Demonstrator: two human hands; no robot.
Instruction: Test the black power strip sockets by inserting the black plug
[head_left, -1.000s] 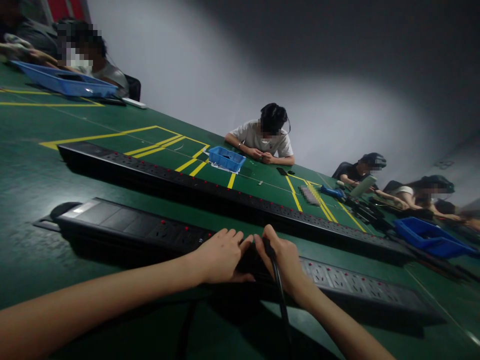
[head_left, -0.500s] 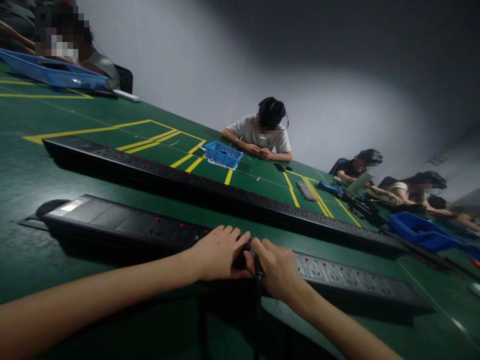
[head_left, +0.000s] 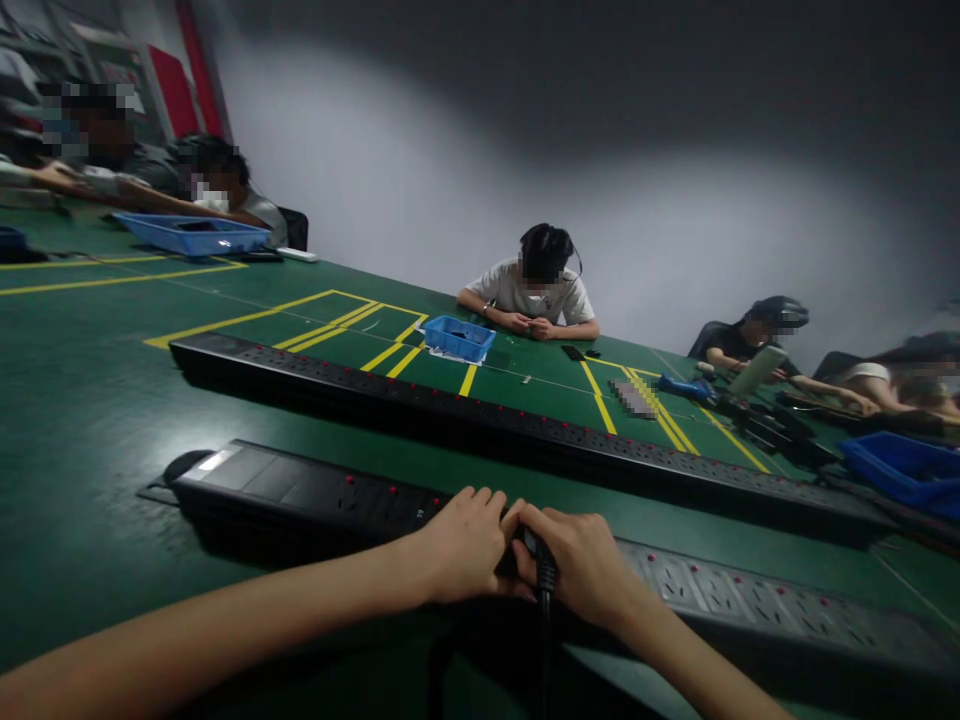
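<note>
A long black power strip (head_left: 300,490) with red-dotted sockets lies across the green table in front of me. My left hand (head_left: 472,548) is closed over the strip's middle, its fingertips against my right hand and its thumb near the plug. My right hand (head_left: 581,560) grips a black power plug (head_left: 545,572) at the sockets. From the plug a black cord (head_left: 545,650) hangs down toward me. The plug's front is hidden by my fingers, so I cannot tell how deep it sits.
A second, longer power strip (head_left: 450,405) lies just beyond, roughly parallel. Farther off are a small blue basket (head_left: 459,342), a blue tray (head_left: 195,236) at left and a blue bin (head_left: 907,475) at right. Across the table sits a person (head_left: 532,290); others work at both sides.
My view has shifted, so the strips and my hands appear lower and farther right. Both hands stay at the same place on the near strip, the right one still on the plug.
</note>
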